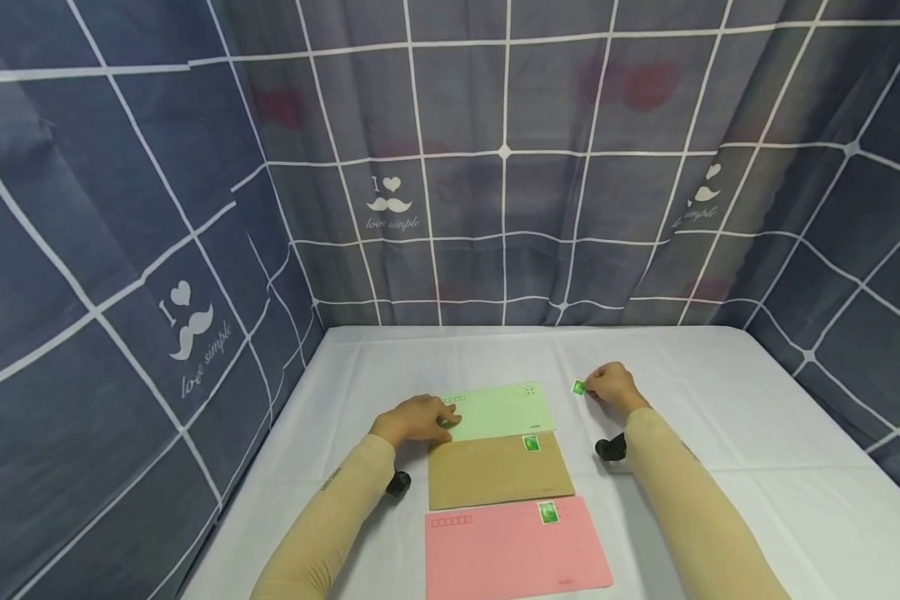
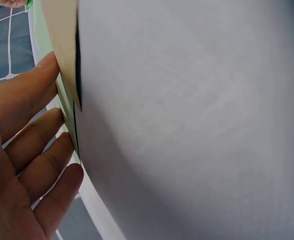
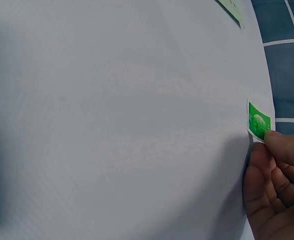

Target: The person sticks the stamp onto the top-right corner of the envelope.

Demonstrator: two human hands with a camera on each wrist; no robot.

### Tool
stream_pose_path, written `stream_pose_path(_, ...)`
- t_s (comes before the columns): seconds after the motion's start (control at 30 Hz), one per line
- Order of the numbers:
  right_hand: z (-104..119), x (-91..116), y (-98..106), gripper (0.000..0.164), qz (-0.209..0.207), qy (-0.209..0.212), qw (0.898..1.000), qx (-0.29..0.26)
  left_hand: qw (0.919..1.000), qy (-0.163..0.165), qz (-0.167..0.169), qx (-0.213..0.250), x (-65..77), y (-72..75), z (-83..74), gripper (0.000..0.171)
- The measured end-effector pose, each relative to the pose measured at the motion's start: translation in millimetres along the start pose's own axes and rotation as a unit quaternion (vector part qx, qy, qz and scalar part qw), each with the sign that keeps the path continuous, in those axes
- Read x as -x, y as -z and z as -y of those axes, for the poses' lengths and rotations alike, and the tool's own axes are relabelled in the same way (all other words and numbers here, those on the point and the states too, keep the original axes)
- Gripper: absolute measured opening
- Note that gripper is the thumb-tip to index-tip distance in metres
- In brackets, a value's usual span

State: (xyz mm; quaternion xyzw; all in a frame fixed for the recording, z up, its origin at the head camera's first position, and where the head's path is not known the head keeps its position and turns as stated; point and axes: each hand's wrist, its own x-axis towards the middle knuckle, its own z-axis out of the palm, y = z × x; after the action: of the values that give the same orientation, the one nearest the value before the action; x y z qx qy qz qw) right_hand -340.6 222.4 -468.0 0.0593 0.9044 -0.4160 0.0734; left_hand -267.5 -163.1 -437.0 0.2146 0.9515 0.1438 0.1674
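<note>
Between the thumb and finger of my right hand (image 1: 613, 387) is a green postage stamp (image 1: 578, 387) with a white border, pinched by its edge. The right wrist view shows the stamp (image 3: 258, 121) tilted up, close over the white cloth. My left hand (image 1: 417, 418) rests on the left end of a pale green envelope (image 1: 498, 412), its fingers spread over the edge. That envelope has small printed squares at its upper right corner. Below it lies a brown envelope (image 1: 495, 479) bearing a green stamp (image 1: 531, 443). Nearest me is a pink envelope (image 1: 513, 554) with another green stamp (image 1: 548, 512).
The three envelopes form a column on a white-covered table (image 1: 690, 358). A dark grid-patterned curtain (image 1: 465, 200) encloses the back and both sides. Black wrist cameras (image 1: 611, 448) hang beneath the sleeves, low over the cloth.
</note>
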Motion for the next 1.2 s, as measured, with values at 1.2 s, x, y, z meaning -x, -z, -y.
stream_pose_path(1.2,11,8,2,0.012,0.083,0.08,0.993,-0.032,0.9999,0.011,0.007,-0.006,-1.7,-0.5,0.8,0.046)
